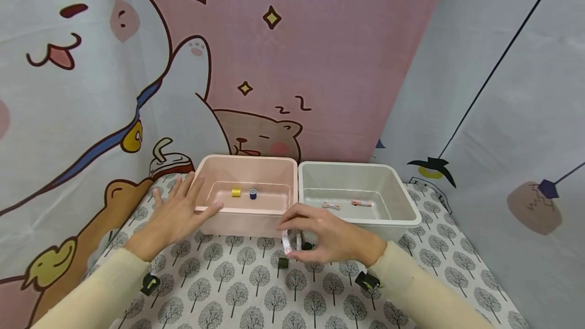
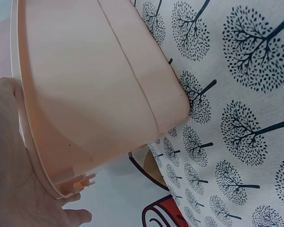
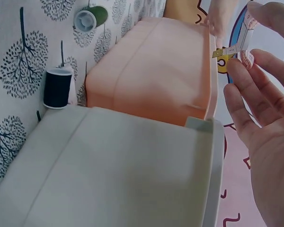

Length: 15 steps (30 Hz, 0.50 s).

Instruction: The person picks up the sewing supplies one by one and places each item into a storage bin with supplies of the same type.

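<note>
My right hand point(image 1: 326, 232) pinches a rolled soft tape measure point(image 3: 246, 40) between thumb and fingers, in front of where the two bins meet. Its metal end tip point(image 3: 219, 53) sticks out past the fingers. My left hand point(image 1: 175, 212) rests on the left end of the pink bin point(image 1: 247, 220), fingers extended over the rim. A yellow thread spool point(image 1: 235, 193) and a navy spool point(image 1: 253, 194) lie inside that bin. In the pale grey-green bin point(image 1: 407, 220) are two small pinkish looped strips point(image 1: 331, 206).
On the tree-print cloth point(image 1: 247, 288) in front of the bins stand a dark green spool point(image 1: 283, 263) and a black spool point(image 3: 57, 88). Part of a pale strip point(image 3: 72, 92) shows behind the black one. A printed curtain point(image 1: 329, 65) hangs behind the bins.
</note>
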Each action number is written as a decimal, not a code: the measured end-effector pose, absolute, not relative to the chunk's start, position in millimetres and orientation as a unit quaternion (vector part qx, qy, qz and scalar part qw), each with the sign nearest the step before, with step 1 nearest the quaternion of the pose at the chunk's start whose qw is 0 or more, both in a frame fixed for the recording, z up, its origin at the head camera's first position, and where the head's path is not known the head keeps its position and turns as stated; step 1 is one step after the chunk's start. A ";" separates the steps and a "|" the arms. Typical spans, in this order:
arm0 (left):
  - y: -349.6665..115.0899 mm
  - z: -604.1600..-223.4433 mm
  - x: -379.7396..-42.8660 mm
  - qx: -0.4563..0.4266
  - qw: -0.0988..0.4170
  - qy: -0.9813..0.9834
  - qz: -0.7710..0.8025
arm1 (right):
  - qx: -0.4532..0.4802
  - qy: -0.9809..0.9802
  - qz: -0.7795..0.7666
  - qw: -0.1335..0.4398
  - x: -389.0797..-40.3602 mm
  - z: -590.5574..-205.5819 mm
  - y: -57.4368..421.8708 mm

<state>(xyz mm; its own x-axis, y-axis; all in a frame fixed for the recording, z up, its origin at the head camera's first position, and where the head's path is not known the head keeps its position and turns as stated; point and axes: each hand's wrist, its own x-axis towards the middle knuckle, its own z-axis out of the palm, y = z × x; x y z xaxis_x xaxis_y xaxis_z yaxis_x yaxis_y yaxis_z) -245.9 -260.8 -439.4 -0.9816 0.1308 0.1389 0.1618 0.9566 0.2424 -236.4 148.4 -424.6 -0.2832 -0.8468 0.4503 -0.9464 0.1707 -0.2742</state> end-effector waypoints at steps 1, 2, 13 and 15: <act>-260.6 -439.2 -245.8 -0.074 0.061 -0.987 -0.128 | 0.592 -0.758 0.256 0.101 -237.1 -423.7 148.7; -260.5 -439.0 -245.8 -0.074 0.061 -0.987 -0.129 | 0.593 -0.757 0.255 0.104 -237.9 -422.9 149.0; -260.5 -438.7 -245.5 -0.074 0.059 -0.987 -0.127 | 0.586 -0.762 0.250 0.116 -243.8 -412.9 152.4; -260.8 -439.1 -245.4 -0.074 0.059 -0.987 -0.127 | 0.586 -0.761 0.253 0.119 -245.2 -411.1 152.8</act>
